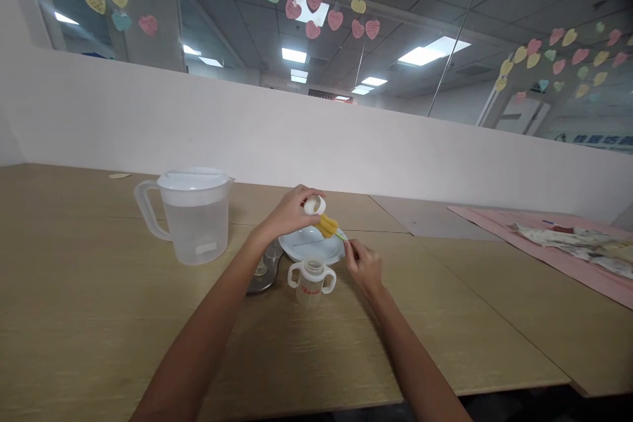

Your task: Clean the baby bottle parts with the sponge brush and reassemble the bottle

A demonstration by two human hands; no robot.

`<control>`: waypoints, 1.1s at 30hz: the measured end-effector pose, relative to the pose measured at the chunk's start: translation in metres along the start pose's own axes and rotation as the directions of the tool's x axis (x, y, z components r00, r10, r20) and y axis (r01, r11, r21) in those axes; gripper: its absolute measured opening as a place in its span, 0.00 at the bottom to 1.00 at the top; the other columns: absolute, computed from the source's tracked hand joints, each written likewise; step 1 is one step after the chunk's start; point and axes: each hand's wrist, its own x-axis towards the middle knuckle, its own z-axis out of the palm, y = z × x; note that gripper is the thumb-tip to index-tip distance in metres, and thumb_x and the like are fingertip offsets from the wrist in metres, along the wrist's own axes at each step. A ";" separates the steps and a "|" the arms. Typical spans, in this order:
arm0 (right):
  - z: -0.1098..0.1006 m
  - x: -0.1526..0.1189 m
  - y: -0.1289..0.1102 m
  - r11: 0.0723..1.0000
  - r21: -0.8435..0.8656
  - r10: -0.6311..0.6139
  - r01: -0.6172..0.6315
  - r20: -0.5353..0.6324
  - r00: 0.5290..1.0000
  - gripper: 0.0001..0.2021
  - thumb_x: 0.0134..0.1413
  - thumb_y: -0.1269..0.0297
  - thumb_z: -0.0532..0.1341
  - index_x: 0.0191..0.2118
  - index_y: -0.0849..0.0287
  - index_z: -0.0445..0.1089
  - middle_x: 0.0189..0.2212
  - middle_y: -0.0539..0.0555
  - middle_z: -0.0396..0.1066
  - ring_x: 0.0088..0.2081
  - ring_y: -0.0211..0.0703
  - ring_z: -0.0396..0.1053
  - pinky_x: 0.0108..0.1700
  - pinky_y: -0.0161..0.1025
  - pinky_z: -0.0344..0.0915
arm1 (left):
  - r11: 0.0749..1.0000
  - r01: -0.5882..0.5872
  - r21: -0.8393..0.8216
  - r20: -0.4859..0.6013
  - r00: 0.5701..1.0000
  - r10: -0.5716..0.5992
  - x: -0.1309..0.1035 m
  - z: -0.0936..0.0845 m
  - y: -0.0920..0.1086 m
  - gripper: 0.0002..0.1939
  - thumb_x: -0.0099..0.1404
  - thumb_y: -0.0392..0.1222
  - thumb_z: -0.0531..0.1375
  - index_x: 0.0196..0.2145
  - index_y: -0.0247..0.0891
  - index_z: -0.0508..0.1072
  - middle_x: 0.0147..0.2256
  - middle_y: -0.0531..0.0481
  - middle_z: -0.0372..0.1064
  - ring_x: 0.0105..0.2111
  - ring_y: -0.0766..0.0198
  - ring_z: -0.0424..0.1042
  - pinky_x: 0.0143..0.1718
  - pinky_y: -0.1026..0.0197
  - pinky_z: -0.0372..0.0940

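Observation:
My left hand (291, 211) grips a small white ring-shaped cap (315, 205), tilted with its opening toward me. In my right hand (363, 264) is the thin green-and-white handle of a brush with a yellow sponge head (327, 225). The sponge is just below and right of the cap; whether they touch I cannot tell. Both hands are above a white bowl (311, 247). In front of the bowl stands a clear two-handled bottle (310, 283) with red lettering, upright and without a lid.
A lidded clear pitcher (198, 224) of water stands at the left. A metal tray (264, 277) with small clear parts lies partly behind my left forearm. Far right, a pink cloth (514, 244) bears crumpled fabric. A white wall (306, 138) rises behind the table.

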 end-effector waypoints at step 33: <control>-0.007 0.003 -0.006 0.915 0.283 0.325 -0.287 -0.099 0.941 0.20 0.59 0.52 0.47 0.25 0.60 0.65 0.17 0.48 0.61 0.20 0.36 0.56 0.26 0.32 0.53 | 0.890 0.185 -0.417 0.169 0.978 -0.124 0.000 -0.011 -0.008 0.24 0.50 0.38 0.65 0.47 0.39 0.69 0.40 0.47 0.71 0.42 0.59 0.70 0.45 0.54 0.66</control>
